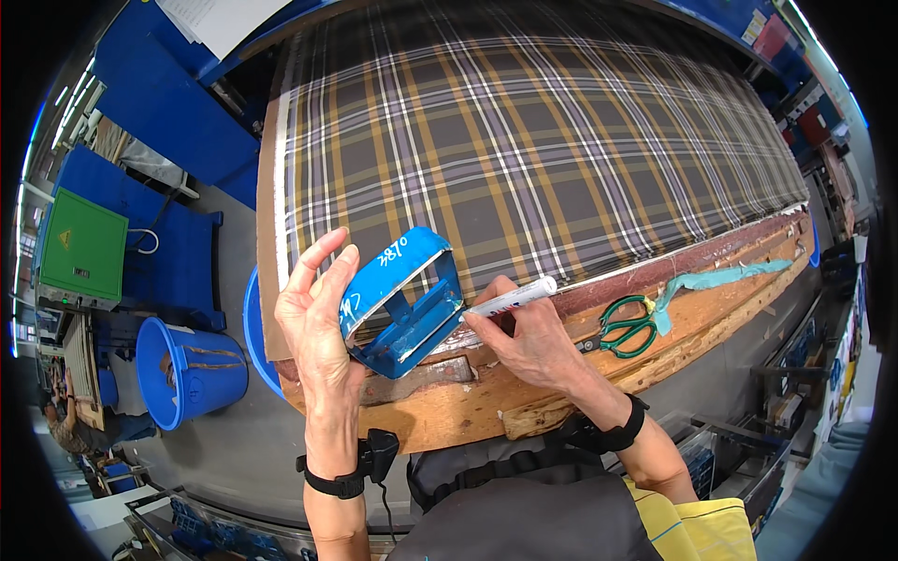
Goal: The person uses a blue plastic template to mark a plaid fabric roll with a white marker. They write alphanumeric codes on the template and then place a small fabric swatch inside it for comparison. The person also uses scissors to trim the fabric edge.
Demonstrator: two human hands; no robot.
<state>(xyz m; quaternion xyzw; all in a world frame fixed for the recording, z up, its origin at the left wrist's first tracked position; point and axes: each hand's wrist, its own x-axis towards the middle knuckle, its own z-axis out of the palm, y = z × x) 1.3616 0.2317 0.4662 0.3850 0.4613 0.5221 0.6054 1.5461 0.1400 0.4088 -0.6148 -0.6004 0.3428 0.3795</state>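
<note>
Blue frame [398,259] — in left hand [318,325] (tilted)

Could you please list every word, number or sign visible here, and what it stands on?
I won't copy out wording or numbers.
Blue frame in the left hand: white handwritten marks.
White marker in the right hand: dark printed lettering, partly covered.
Green cabinet: triangular sign; small dark label, too small to read.
</note>
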